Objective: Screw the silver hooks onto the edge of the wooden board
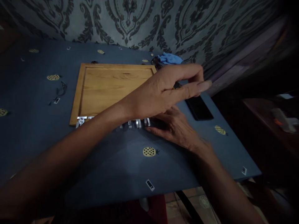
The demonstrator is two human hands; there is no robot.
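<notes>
My left hand [163, 90] reaches across to the right, raised above the table, with fingers held straight and pressed against the thumb in a pinch; what it holds, if anything, is hidden. Its fingertips hover over a black phone [199, 107]. Below it my right hand [174, 126] lies flat on the blue cloth, fingers resting at the right end of a metal rail with several hooks [137, 123]. The rail runs along the near edge of a wooden tray [78, 93]. My left forearm hides the rail's middle.
A blue tablecloth [130, 165] printed with yellow pineapples covers the table. A crumpled blue rag [169, 58] lies at the back by the patterned wall. A small dark cord [61, 89] sits left of the tray. The table's edge drops off at the right and front.
</notes>
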